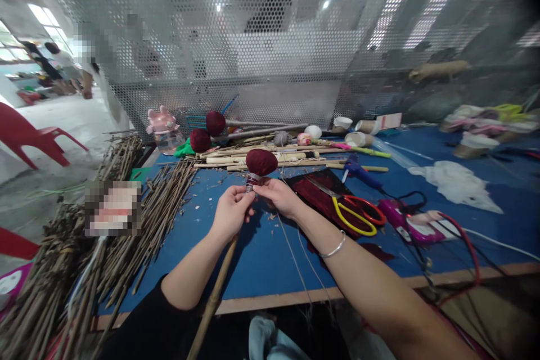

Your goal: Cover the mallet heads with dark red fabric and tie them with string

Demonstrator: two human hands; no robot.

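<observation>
A bamboo stick (217, 292) slants up from the lower edge to a dark red cloth-covered ball (261, 162). Grey string is wound round the neck (252, 181) just below the ball. My left hand (233, 206) is closed round the stick under that neck. From the right, my right hand (276, 196) pinches at the wound neck, fingertips on the string. Loose strands of string (295, 256) hang from there over the table's front edge. Dark red cloth (314, 196) lies to the right, with scissors (352, 214) with yellow and red handles on it.
Bundles of thin twigs (156, 219) lie at left on the blue table (189, 261). Behind are bamboo sticks (270, 158) and two more red balls (215, 122). At right are a blue glue gun (360, 174), purple box (396, 222) and cables. A perforated metal screen (236, 67) stands behind.
</observation>
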